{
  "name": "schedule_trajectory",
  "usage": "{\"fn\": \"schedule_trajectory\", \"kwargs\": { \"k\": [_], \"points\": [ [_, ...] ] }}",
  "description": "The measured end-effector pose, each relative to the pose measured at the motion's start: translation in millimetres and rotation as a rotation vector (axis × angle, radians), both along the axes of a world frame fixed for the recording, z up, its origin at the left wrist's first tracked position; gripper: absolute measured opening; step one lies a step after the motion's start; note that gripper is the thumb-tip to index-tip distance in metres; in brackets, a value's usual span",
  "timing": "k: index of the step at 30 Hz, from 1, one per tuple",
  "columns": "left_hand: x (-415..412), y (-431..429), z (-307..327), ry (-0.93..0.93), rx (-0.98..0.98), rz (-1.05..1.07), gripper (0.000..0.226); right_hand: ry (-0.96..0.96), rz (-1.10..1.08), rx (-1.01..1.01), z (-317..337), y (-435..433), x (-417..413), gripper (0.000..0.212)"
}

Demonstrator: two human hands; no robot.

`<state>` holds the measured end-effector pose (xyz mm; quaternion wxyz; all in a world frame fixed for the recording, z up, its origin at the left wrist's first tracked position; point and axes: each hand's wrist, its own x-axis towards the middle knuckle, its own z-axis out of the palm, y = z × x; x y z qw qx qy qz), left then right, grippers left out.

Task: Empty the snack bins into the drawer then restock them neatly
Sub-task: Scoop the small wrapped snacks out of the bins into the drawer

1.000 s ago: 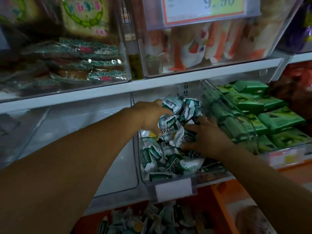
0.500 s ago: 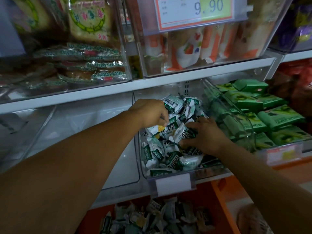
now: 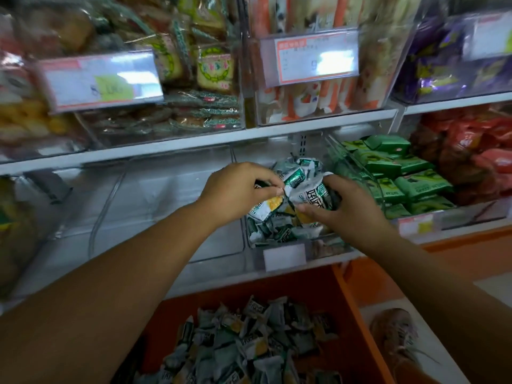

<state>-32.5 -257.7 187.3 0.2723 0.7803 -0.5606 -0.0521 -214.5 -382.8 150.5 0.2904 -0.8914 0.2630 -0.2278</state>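
Snack packets (image 3: 302,195) are sitting bunched at centre frame in the head view, the left hand (image 3: 235,189) pinching a wrapper edge and the right hand (image 3: 346,206) cupping a clump above the clear bin (image 3: 327,246); squeezing them together before lowering toward the orange drawer (image 3: 349,295), bottom centre, is likely avoiding spills.
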Motion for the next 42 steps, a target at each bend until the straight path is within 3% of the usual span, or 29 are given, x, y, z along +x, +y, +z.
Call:
{"fn": "schedule_trajectory", "kwargs": {
  "k": [3, 5, 7, 11, 13, 19, 24, 28, 31, 33, 35, 42],
  "points": [
    [-23, 37, 4, 0.042, -0.036, -0.001, 0.009, -0.041, 0.105, 0.071, 8, 38, -24, 0.023],
    [-37, 62, -1, 0.043, -0.016, -0.029, 0.01, -0.039, 0.164, 0.195, 1, 56, -38, 0.029],
    [-51, 85, -15, 0.017, 0.04, -0.071, 0.013, 0.063, 0.193, 0.336, -25, 63, -50, 0.046],
    [-69, 119, -79, -0.053, 0.241, -0.121, 0.015, 0.364, 0.214, 0.526, -106, 75, -63, 0.101],
    [-73, 128, -122, 0.032, 0.36, -0.095, 0.017, 0.455, 0.217, 0.614, -145, 81, -61, 0.102],
    [-84, 131, -246, 0.176, 0.578, -0.01, 0.019, 0.674, 0.167, 0.761, -229, 97, -49, 0.072],
    [-88, 130, -292, 0.217, 0.677, -0.075, 0.028, 0.735, 0.201, 0.745, -281, 103, -53, 0.098],
    [-79, 127, -280, 0.179, 0.63, -0.099, 0.05, 0.672, 0.207, 0.757, -284, 98, -59, 0.099],
    [-70, 121, -249, 0.204, 0.529, -0.112, 0.041, 0.608, 0.081, 0.628, -255, 87, -60, 0.09],
    [-67, 117, -223, 0.194, 0.461, -0.124, 0.034, 0.529, 0.04, 0.656, -225, 81, -61, 0.084],
    [-67, 114, -193, 0.169, 0.387, -0.128, 0.029, 0.479, 0.017, 0.568, -191, 76, -62, 0.072],
    [-63, 87, -72, -0.033, 0.092, -0.154, 0.026, 0.023, -0.081, 0.355, -66, 59, -62, 0.023]
  ]
}}
